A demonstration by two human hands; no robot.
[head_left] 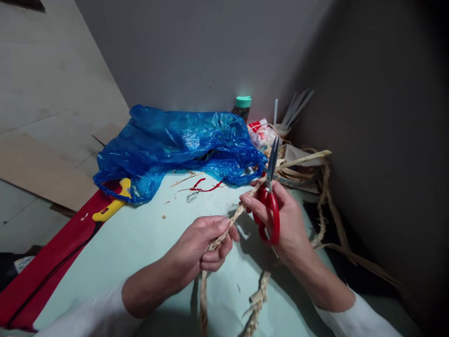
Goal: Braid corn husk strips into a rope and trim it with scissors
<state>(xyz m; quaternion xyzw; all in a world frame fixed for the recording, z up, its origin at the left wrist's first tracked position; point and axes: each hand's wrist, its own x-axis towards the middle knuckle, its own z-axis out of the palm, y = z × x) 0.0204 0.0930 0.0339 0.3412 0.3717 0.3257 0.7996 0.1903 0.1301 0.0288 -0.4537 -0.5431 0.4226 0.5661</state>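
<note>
A pale braided straw cord (238,212) runs slantwise between my two hands. My left hand (206,241) is closed around it, and the cord's lower end hangs down below that hand. Red-handled scissors (272,206) sit in my right hand (286,215), blades pointing up and away. The same hand pinches the upper part of the cord between thumb and fingers. Past the right fingers, a straw length (303,160) sticks out to the right. Another thick piece of braid (257,304) lies on the table below my hands.
A blue plastic bag (175,140) covers the table's back. Beside it stand a green-lidded jar (242,106) and a cup of white strips (282,128). A yellow-handled tool (111,208) lies at left, a red thread (206,188) in the middle. Loose straw (322,206) trails down the right side.
</note>
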